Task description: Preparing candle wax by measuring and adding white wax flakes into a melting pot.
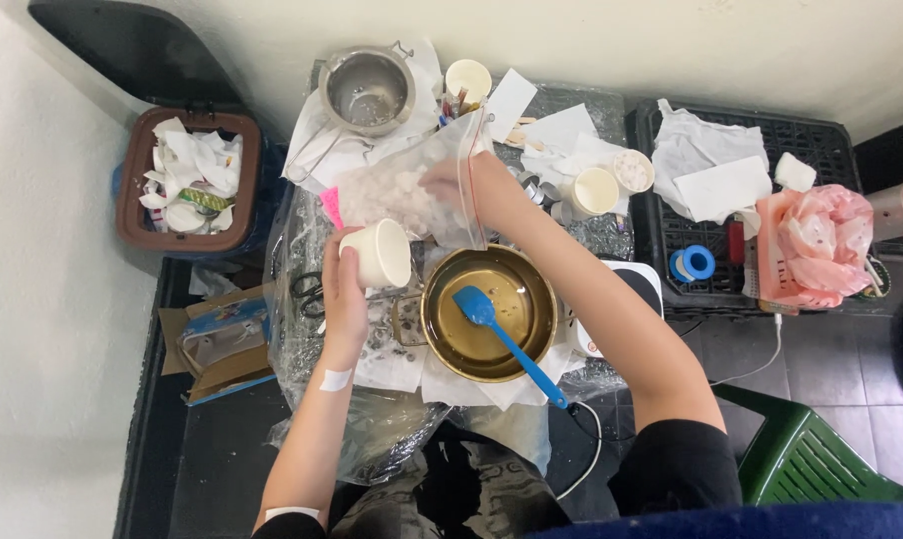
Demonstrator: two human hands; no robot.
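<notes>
My left hand holds a cream paper cup tipped on its side, mouth toward the camera. My right hand reaches inside a clear zip bag full of small white chunks, just above the cup. Below the bag sits a gold metal pot with clear liquid and a blue spatula leaning in it, handle over the near rim.
A steel pot stands at the back, with paper cups and scraps of paper around it. A brown bin of waste paper is at left. A black crate with a pink bag and blue tape roll is at right; a green chair lower right.
</notes>
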